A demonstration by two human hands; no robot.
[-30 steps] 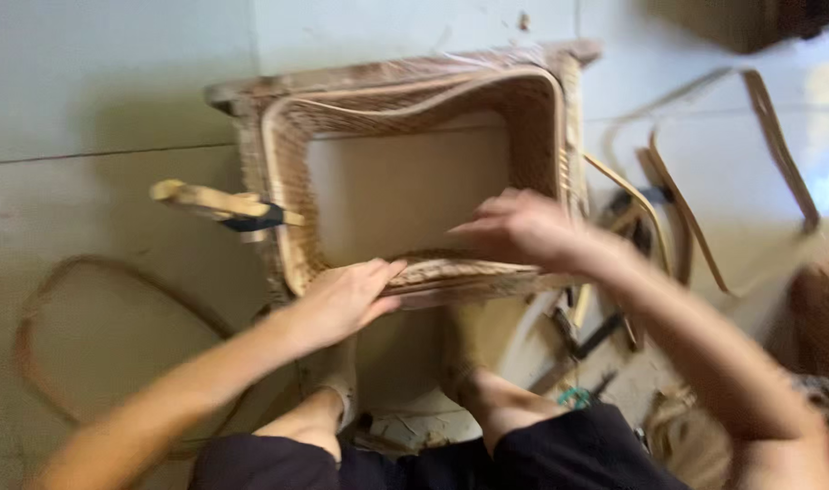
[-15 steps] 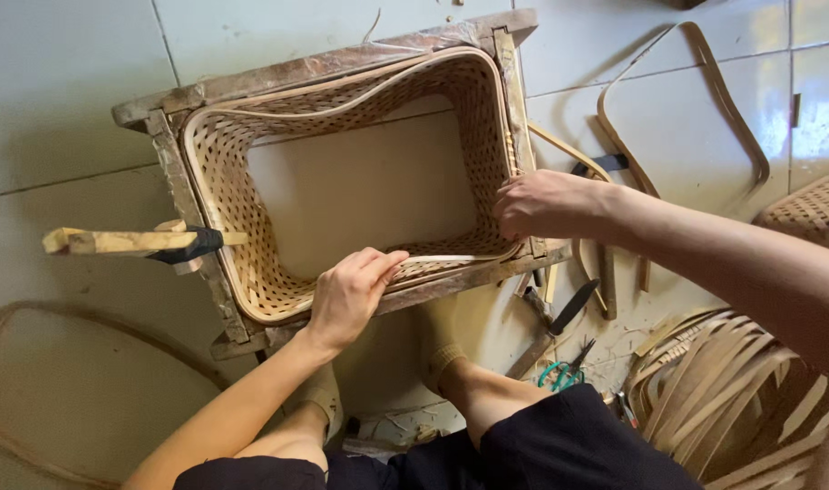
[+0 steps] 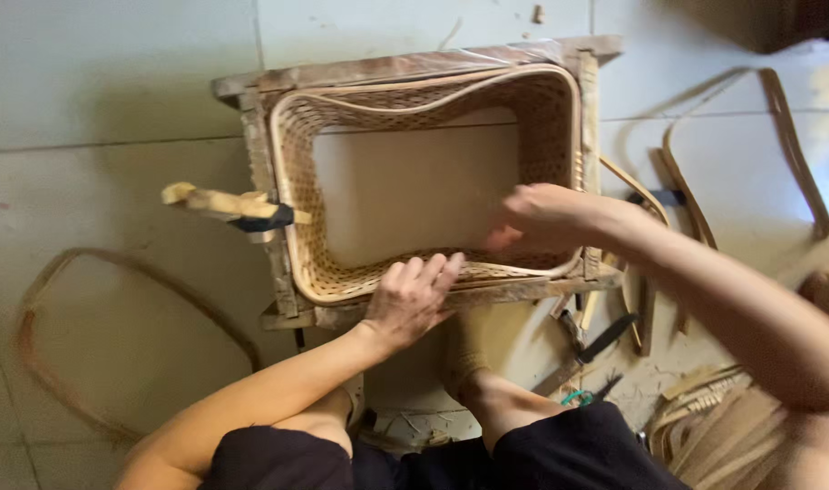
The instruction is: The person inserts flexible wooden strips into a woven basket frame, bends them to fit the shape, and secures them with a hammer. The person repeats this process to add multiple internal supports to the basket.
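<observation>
Woven rattan basket (image 3: 414,263) seated in a wooden frame (image 3: 405,68) on the tiled floor, mouth up, long axis left to right. Left hand (image 3: 413,299) pressed flat, fingers spread, on its near rim; right hand (image 3: 541,218) loosely curled inside the right wall, grip apparently empty though blurred. Risk: uneven pressure could buckle the rim strip.

One view only, from a camera on the person's head, facing almost straight down at close range. It takes in the wooden frame (image 3: 414,68) with the woven basket (image 3: 433,172) on the tiled floor (image 3: 97,82), both forearms and the person's knees at the bottom edge.
</observation>
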